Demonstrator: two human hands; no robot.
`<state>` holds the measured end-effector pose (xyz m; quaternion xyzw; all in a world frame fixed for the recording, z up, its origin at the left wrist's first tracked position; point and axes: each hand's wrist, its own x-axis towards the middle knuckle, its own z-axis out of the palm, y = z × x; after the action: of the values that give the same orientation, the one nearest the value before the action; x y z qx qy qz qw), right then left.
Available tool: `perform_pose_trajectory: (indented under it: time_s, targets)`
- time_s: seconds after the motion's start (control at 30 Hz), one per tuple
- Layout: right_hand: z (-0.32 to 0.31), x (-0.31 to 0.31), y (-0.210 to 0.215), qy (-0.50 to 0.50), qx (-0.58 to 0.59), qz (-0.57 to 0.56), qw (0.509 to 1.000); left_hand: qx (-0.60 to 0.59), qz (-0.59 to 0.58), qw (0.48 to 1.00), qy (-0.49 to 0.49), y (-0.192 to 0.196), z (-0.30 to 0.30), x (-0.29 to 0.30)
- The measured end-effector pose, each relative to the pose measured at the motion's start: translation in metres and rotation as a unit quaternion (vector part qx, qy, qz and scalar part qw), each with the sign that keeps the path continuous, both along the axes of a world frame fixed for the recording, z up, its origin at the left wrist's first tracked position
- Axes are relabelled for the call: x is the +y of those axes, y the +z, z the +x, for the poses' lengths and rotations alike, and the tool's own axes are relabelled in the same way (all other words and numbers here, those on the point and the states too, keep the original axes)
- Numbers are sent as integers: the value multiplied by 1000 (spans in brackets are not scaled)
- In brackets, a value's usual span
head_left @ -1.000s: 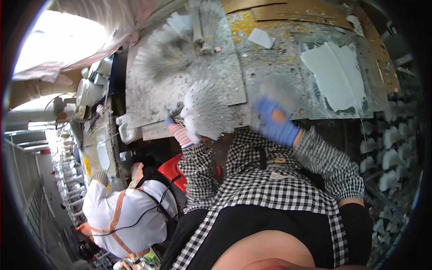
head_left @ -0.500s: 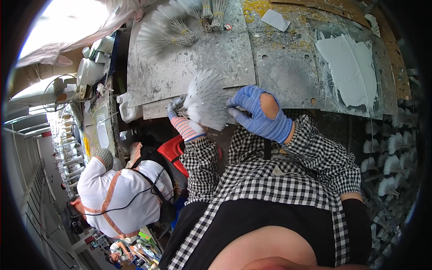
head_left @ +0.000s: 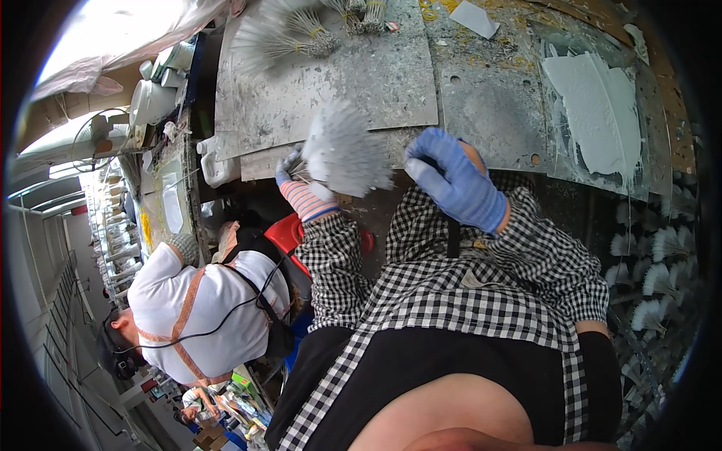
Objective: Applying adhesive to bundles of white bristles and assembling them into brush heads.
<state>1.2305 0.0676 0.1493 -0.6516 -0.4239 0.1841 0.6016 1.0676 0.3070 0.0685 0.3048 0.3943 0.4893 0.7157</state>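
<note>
My left hand (head_left: 295,171), in a striped glove with grey fingertips, is closed round the thin stems of a fanned bundle of white feathery pieces (head_left: 347,150). The fan spreads to the right, over the near edge of the table, and its tips are blurred. To the right of the fan, apart from it, is my right hand (head_left: 456,180) in a blue knitted glove with a hole on its back. Its thumb and fingers are curled together in a pinch. Whatever lies between those fingertips, if anything, is too small to make out.
More stemmed white bundles (head_left: 301,37) lie at the table's far left. A smear of thick white paste (head_left: 594,113) covers a board at the right, with a paper piece (head_left: 474,19) farther back. Fans hang below right. A co-worker (head_left: 210,316) sits left, by a red stool (head_left: 287,239).
The fan has swung slightly upward and blurred. My right hand has drawn back to the right, away from the fan, its wrist turning. The whole view has shifted a little.
</note>
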Motion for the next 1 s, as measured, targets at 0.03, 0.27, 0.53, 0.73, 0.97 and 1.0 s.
perform_pose_trajectory:
  time_s: [0.03,0.27,0.53,0.73,0.97,1.0]
  targets:
    - [-1,-5,-3,66,57,1,996,84,33,996,13,-2,-4,8]
    - [-14,17,-11,-14,-188,48,981,15,40,999,-13,-14,-19,13]
    - [-29,23,-14,-29,30,-40,998,-49,13,999,-1,8,-6,11]
    - [-27,24,-22,-45,-201,46,977,61,61,995,51,19,5,13]
    - [-19,-3,8,283,-206,-125,928,-21,8,997,72,31,2,19]
    - [-15,-2,8,209,-215,-10,954,-23,8,997,75,32,4,15]
